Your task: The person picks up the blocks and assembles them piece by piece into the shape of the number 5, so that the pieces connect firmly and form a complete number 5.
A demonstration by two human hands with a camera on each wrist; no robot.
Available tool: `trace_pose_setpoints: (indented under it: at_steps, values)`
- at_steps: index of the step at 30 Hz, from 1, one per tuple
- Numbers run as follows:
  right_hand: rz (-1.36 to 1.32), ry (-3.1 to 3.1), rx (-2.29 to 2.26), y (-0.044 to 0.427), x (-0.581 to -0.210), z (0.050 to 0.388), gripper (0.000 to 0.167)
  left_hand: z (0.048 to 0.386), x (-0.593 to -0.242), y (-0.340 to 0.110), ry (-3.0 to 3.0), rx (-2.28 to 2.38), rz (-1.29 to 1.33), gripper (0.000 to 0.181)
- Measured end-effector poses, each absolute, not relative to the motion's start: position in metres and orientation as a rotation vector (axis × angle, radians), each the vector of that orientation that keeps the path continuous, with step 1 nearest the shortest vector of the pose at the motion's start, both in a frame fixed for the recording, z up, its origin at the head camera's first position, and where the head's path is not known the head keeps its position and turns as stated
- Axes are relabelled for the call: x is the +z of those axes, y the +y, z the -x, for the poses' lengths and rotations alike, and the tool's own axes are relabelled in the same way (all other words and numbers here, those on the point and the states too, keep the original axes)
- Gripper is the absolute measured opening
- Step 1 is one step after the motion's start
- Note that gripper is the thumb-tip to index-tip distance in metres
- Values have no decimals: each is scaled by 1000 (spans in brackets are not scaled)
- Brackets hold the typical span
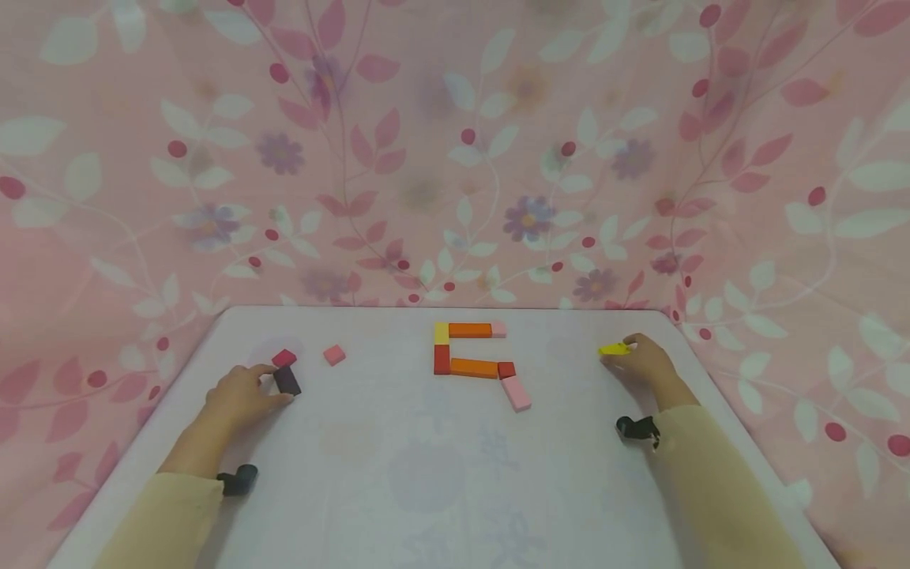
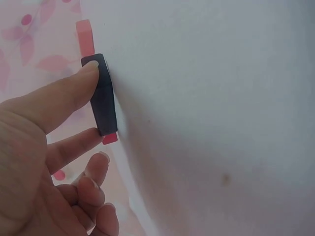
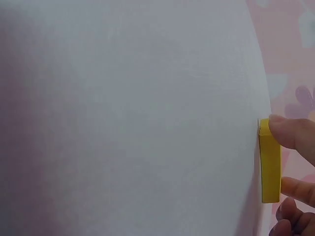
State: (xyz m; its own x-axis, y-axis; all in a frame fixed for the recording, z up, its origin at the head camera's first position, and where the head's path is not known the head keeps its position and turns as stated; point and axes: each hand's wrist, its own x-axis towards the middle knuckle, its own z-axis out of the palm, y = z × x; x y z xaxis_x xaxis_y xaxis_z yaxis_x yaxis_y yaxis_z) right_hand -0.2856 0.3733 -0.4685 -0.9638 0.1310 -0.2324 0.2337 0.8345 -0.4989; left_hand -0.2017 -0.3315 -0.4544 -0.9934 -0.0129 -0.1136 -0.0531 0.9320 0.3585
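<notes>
A white, round-cornered tabletop (image 1: 569,490) is marked by faint bluish-grey patterns (image 1: 426,476). It is backed and flanked by pink cloth (image 1: 419,237) printed with pale leaves (image 1: 34,137) and purple flowers (image 1: 280,153).

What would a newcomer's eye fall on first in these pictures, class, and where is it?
Probably the pink floral backdrop, which fills the upper half of the head view behind the white table. Next comes the angular figure of coloured blocks toward the table's far edge, near the middle. To either side, the left hand pinches a dark block and the right hand a bright yellow block.
</notes>
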Motion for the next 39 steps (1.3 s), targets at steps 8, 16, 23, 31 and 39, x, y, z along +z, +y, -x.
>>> trace_pose_setpoints:
  at_steps: [8, 16, 23, 31, 39]
  values:
    - [-197, 2849, -778, 370, -467, 278, 82, 201, -454, -324, 2945, 594, 4, 75]
    - [-104, 2857, -800, 358, -468, 270, 77, 202, -452, -319, 2894, 632, 3, 83]
    - [-51, 2867, -796, 348, -466, 262, 79, 202, -459, -317, 2902, 656, -52, 82]
    - [38, 2841, -803, 329, -453, 249, 77, 199, -462, -302, 2968, 592, -128, 77]
    - [191, 2860, -797, 312, -448, 240, 73, 198, -459, -281, 3007, 486, -230, 74]
